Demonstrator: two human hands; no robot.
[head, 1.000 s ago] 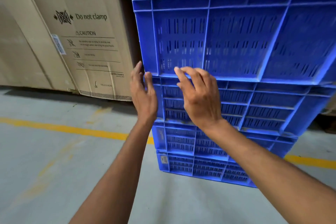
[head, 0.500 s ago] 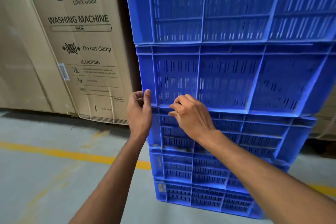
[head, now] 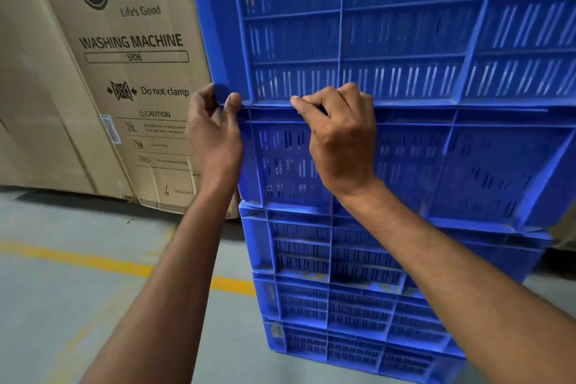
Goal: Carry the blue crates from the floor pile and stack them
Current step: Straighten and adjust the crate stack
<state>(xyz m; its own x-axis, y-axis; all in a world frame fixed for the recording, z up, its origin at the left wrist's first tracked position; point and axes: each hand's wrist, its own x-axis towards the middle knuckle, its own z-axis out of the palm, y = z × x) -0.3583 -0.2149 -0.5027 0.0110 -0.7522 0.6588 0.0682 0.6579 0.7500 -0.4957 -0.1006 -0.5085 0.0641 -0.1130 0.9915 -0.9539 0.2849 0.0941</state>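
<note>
Nearest to me, both bare forearms rise from six o'clock toward the middle of the view. My left hand is curled around the near left corner of a blue crate, thumb on the front face and fingers wrapped behind the corner post, at about nine o'clock from the right hand. My right hand is bent into a hook, fingertips pinched into the seam under that crate's bottom rim, where it sits on the crate below. These belong to a stack of blue crates standing on the grey floor, filling the view from twelve to five o'clock. A yellow floor line runs behind the forearms at eight o'clock. Farthest, at ten o'clock, an LG washing machine carton stands just beside the stack.
</note>
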